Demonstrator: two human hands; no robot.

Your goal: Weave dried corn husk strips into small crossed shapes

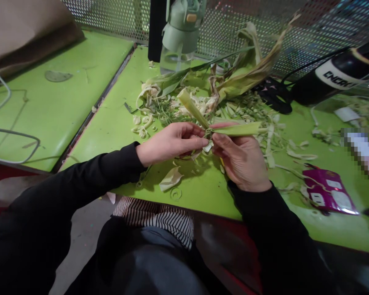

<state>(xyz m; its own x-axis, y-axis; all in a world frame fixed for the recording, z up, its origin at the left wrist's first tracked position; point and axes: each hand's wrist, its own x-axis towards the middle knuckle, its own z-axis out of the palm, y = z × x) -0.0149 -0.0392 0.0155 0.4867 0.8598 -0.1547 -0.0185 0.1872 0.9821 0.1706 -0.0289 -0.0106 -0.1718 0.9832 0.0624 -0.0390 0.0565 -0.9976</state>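
Note:
My left hand (171,141) and my right hand (242,160) meet over the green table (110,123), both pinched closed on a bundle of green leaf strips (233,129). One strip (192,107) sticks up and back to the left, another lies out to the right. The fingertips of both hands press at the knot where the strips cross. Both arms wear black sleeves.
A heap of long leaves and cut scraps (221,88) lies just behind the hands. A pale green bottle (181,35) stands at the back by the mesh wall. A black bottle (338,76) lies at the right, a purple packet (327,191) at the front right.

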